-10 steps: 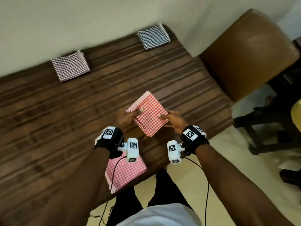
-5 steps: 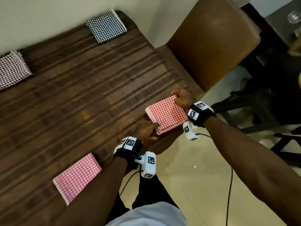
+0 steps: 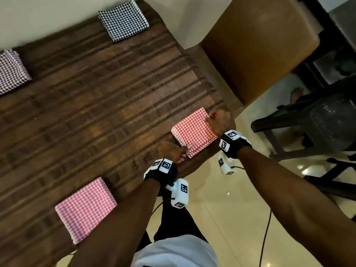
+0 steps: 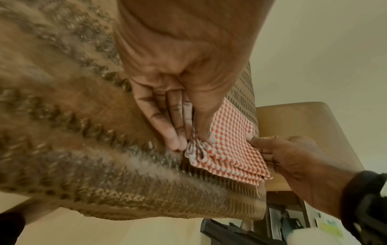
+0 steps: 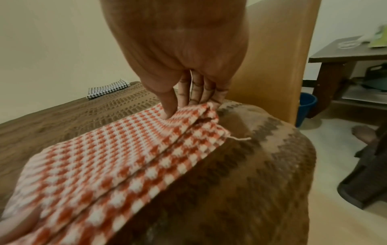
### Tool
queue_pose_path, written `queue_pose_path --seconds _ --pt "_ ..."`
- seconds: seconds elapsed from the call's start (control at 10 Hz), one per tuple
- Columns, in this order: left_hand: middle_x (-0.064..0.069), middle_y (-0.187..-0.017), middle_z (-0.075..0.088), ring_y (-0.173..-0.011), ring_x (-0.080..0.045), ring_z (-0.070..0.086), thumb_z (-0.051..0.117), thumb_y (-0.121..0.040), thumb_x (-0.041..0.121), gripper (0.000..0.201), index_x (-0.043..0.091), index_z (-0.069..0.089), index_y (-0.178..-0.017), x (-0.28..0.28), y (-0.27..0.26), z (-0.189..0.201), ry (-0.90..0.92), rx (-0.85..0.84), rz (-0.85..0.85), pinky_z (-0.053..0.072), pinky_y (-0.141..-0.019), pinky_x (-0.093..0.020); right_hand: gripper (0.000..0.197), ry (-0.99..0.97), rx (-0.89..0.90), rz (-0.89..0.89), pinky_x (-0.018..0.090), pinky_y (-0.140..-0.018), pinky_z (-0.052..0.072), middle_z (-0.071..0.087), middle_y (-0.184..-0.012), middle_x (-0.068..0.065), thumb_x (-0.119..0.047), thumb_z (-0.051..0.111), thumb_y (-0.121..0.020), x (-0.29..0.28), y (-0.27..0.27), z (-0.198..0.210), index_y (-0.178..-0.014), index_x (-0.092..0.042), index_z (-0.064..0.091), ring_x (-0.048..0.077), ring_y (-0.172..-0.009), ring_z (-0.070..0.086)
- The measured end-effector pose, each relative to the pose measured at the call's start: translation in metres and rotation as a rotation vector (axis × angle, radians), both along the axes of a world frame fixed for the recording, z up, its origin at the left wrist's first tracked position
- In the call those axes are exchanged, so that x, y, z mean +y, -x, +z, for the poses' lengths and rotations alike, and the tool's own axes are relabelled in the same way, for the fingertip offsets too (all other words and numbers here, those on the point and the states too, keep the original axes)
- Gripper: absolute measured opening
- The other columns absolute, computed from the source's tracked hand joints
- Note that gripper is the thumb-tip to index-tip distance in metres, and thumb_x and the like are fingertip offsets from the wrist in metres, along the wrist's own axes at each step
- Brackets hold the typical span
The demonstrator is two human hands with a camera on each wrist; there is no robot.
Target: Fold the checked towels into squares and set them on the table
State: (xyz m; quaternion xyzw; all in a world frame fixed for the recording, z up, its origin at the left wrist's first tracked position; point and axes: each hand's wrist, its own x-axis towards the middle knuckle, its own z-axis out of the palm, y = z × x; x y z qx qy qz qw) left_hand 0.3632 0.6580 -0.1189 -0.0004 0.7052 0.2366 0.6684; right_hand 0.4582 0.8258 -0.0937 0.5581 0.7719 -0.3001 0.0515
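A folded red-and-white checked towel (image 3: 193, 132) lies at the near right corner of the brown striped table (image 3: 96, 105). My left hand (image 3: 173, 152) pinches its near corner between thumb and fingers (image 4: 178, 137). My right hand (image 3: 218, 120) pinches the far right corner, thumb on top (image 5: 169, 109). The towel (image 5: 100, 157) lies flat with its layered edges showing. Three other folded towels rest on the table: a pink one (image 3: 85, 207) near the front edge, a maroon one (image 3: 11, 71) at far left, a black-and-white one (image 3: 123, 19) at the back.
A brown padded chair (image 3: 256, 45) stands just beyond the table's right end. A dark plastic chair (image 3: 316, 120) is on the tiled floor to the right. A wall runs along the table's back edge. A blue bucket (image 5: 306, 106) sits behind the chair.
Both hands carried the red checked towel from the middle front of the table to its near right corner and lowered it flat onto the surface. My view swung right with it.
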Motion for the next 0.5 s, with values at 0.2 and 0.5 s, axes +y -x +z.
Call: queue_pose_path --seconds 0.2,0.5 --pt "-0.004 -0.063 0.072 -0.051 -0.015 0.064 0.079 -0.070 0.050 0.042 0.014 0.064 -0.053 -0.016 -0.008 -0.011 -0.117 0.315 0.036 0.056 -0.062 -0.029 0.015 -0.008 0.006 -0.005 0.024 -0.069 0.035 0.067 -0.101 0.011 -0.022 0.062 -0.091 -0.008 -0.006 0.007 -0.092 -0.008 0.066 0.016 -0.078 0.049" --pt "0.000 -0.069 0.068 -0.051 -0.009 0.055 0.075 -0.082 0.030 0.020 0.014 0.064 -0.075 -0.041 0.010 0.013 -0.225 0.313 0.080 0.047 -0.051 -0.022 0.045 -0.258 -0.077 0.127 0.044 -0.107 0.037 0.045 -0.140 0.018 -0.029 0.053 -0.095 -0.033 -0.004 0.010 -0.134 -0.008 0.046 0.034 -0.126 0.045"
